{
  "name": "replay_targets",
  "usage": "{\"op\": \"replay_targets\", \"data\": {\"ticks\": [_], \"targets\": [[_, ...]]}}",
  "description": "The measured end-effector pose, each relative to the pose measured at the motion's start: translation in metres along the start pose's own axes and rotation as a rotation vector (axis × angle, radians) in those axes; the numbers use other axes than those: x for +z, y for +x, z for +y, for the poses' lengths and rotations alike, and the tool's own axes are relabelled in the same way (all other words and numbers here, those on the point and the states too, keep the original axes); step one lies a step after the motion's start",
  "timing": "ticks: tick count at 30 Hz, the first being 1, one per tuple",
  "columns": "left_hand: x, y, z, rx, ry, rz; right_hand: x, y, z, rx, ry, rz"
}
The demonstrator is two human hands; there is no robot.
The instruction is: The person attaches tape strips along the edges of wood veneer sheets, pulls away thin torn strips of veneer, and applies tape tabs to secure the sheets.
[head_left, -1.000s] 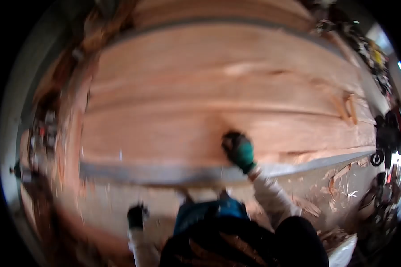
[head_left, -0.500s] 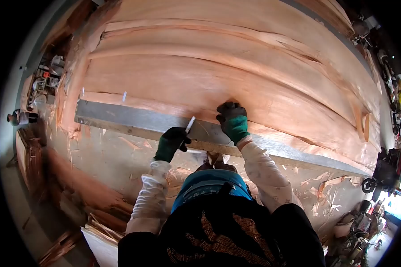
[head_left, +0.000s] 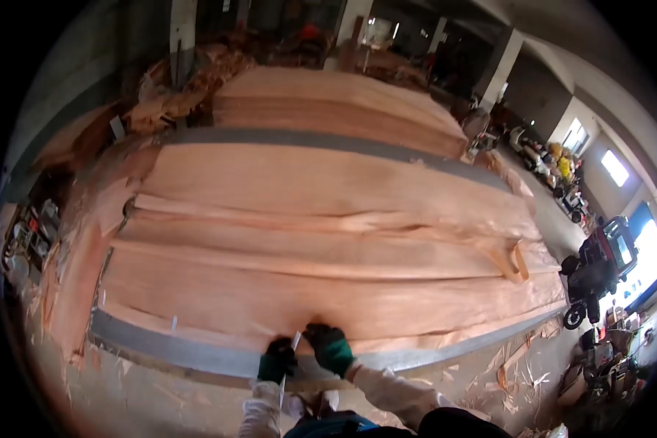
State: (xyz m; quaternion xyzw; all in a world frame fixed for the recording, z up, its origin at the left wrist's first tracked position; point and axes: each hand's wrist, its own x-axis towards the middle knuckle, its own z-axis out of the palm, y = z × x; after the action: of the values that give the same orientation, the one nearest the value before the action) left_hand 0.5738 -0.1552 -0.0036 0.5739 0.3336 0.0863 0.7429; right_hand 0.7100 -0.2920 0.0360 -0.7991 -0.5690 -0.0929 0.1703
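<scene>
Both hands wear dark gloves with green cuffs and are close together at the near edge of the wood veneer sheets (head_left: 219,292). My left hand (head_left: 276,360) is closed around a short, narrow white strip (head_left: 296,340) that points up from the fingers; its exact kind is unclear. Just right of the strip, my right hand (head_left: 330,350) rests over the veneer's edge with curled fingers, and whatever lies under the fingertips is hidden. A grey board edge (head_left: 175,352) runs beneath the near side of the veneer. Another small white piece (head_left: 174,322) lies on the veneer to the left.
Across the far side runs another grey strip (head_left: 285,137), with a further veneer stack (head_left: 328,102) behind it. A loose veneer curl (head_left: 518,264) sticks up at the right. Scraps (head_left: 511,372) litter the floor. A dark three-wheeled vehicle (head_left: 602,255) stands at the right.
The view has tilted up, showing more of the hall. My right hand has moved left, closer to my left hand and the white strip.
</scene>
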Motion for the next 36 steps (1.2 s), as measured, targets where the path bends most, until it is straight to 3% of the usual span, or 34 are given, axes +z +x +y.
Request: {"op": "replay_targets", "data": {"ticks": [2, 3, 4, 7, 13, 15, 16, 18, 22, 25, 27, 28, 29, 30, 32, 35, 36], "targets": [[-0.006, 0.001, -0.005, 0.077, 0.08, -0.018, -0.013, 0.002, -0.023, -0.138, -0.124, -0.023], [-0.012, 0.009, -0.009, -0.136, -0.337, -0.115, 0.012, -0.006, -0.02, -0.19, -0.129, 0.031], [-0.004, -0.002, 0.002, 0.015, -0.06, -0.083, 0.01, -0.008, -0.023, -0.188, -0.141, 0.031], [-0.016, 0.024, -0.035, -0.114, -0.472, -0.25, 0.023, -0.006, -0.024, -0.18, -0.093, 0.054], [-0.012, -0.006, -0.018, 0.031, -0.121, -0.191, 0.008, 0.006, -0.037, -0.115, -0.107, -0.002], [-0.016, -0.011, -0.014, 0.162, 0.154, -0.15, -0.008, 0.01, -0.046, 0.003, -0.058, -0.147], [-0.017, -0.014, -0.009, 0.224, 0.291, -0.117, -0.004, 0.008, -0.044, -0.022, -0.078, -0.118], [-0.015, -0.027, -0.001, 0.555, 0.804, 0.096, 0.016, -0.001, -0.038, -0.07, -0.116, -0.064], [-0.048, -0.012, -0.002, 0.791, 1.212, 0.135, 0.041, -0.017, -0.032, -0.118, -0.302, -0.03], [-0.1, 0.003, 0.022, 0.538, 1.251, 0.07, 0.049, -0.021, -0.033, -0.131, -0.468, -0.003], [-0.114, 0.006, 0.058, 0.174, 0.963, -0.012, 0.086, -0.023, -0.036, 0.011, -0.361, 0.012], [-0.11, 0.002, 0.074, 0.004, 0.752, -0.033, 0.112, -0.029, -0.034, 0.006, -0.453, 0.108], [-0.102, -0.005, 0.084, -0.08, 0.593, -0.045, 0.11, -0.033, -0.034, -0.024, -0.282, 0.097], [-0.099, -0.009, 0.079, -0.081, 0.446, -0.038, 0.052, -0.02, -0.035, 0.019, -0.052, 0.046], [-0.078, -0.045, 0.07, -0.015, 0.31, 0.004, -0.015, -0.016, -0.033, -0.03, -0.05, -0.057], [-0.054, -0.073, 0.023, -0.186, 0.402, 0.066, -0.054, -0.08, 0.02, -0.074, 0.018, 0.19], [-0.051, -0.076, 0.001, -0.275, 0.404, 0.03, -0.074, -0.1, 0.047, 0.036, 0.182, 0.122]]}}
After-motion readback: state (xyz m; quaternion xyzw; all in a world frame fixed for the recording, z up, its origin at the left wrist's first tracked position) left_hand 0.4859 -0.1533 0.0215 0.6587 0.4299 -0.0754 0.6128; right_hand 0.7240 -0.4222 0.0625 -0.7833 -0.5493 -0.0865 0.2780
